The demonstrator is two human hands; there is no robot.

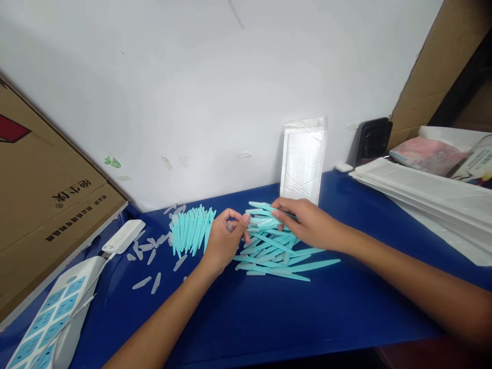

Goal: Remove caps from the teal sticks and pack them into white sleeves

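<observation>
Head view: we have both hands over the middle of the blue table [307, 318], fingertips close to each other. Our left hand [223, 241] is curled, thumb and forefinger bent together, with a small clear piece [230, 226] showing inside the curl. Can't tell if the fingertips pinch anything else. Our right hand [309, 220] is closed on a turquoise stick [269, 223], thumb against fingers; can't tell whether it grips more than one.

Loose pile of sticks [269, 266] sits under and just near of our hands, lying crosswise over each other. Left of our left hand: a tidy row of sticks [194, 230], side by side. More clear bits [142, 282] are scattered left of that row.

Far side: silver-white packet [303, 159] leaning on the wall [192, 77]. Left edge: cardboard box [46, 205], white charger [123, 237], power strip [49, 312] nearer. Right: stack of white envelopes [426, 197], black case [374, 141] beyond.
</observation>
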